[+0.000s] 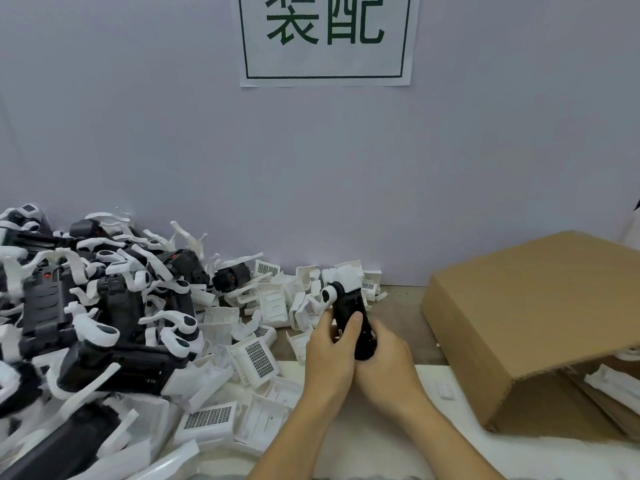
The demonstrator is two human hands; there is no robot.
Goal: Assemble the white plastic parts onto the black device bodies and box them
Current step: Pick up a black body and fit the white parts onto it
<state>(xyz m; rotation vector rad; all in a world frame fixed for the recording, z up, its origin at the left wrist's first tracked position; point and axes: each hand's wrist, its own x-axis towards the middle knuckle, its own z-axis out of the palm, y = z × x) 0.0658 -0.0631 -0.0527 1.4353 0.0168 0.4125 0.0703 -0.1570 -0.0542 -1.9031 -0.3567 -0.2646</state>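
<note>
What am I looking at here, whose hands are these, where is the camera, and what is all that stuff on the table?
There is no machine here. The one picture comes from a camera worn on a person's head, looking forward and down, so the two arms entering from the bottom are that person's own.

Both hands hold one black device upright in the middle. The left hand wraps it with the thumb laid on its front, and the right hand grips its lower end. A white part sits at its top.

On the table, to the left, lies a big pile of black bodies and white curved pieces. Nearer the middle are loose white covers with grilles. On the right stands a cardboard box, its flap over the opening. A paper sign hangs on the wall.
</note>
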